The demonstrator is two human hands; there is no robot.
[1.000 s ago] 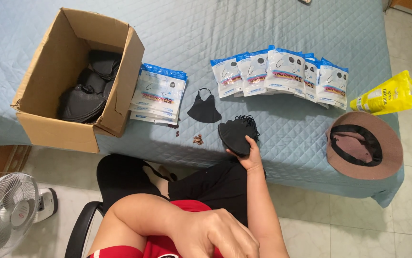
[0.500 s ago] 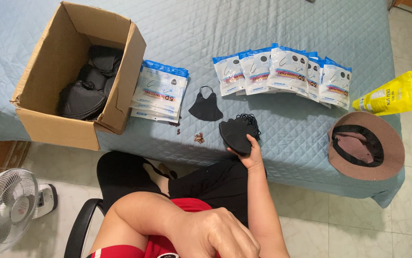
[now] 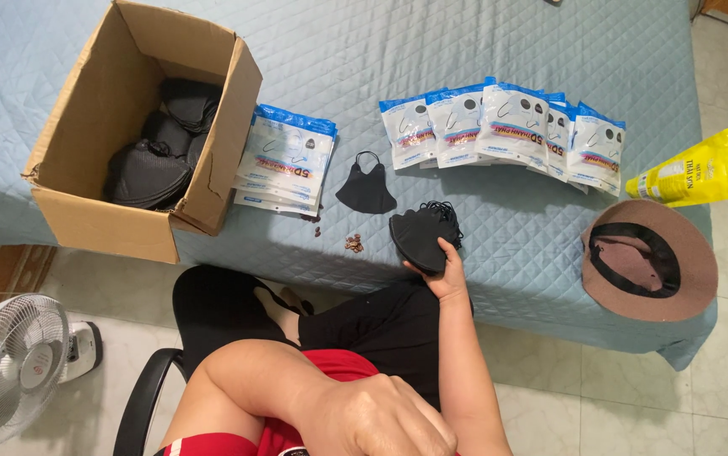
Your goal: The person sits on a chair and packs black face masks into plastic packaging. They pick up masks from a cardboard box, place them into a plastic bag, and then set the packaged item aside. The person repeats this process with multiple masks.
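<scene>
On the blue quilted bed (image 3: 499, 245), near its front edge, the right hand (image 3: 444, 272) grips a stack of black masks (image 3: 421, 236), fingers (image 3: 428, 267) clamped on its lower edge. Just left lies a single black mask (image 3: 365, 189). Close to the camera, the left hand (image 3: 381, 418) rests on the lap, fingers curled loosely together, holding nothing.

1. My right hand (image 3: 446, 268) reaches forward on a straight forearm, fingers curled in a grip.
2. My left hand (image 3: 381, 414) rests low against my body, knuckles up, arm bent.
</scene>
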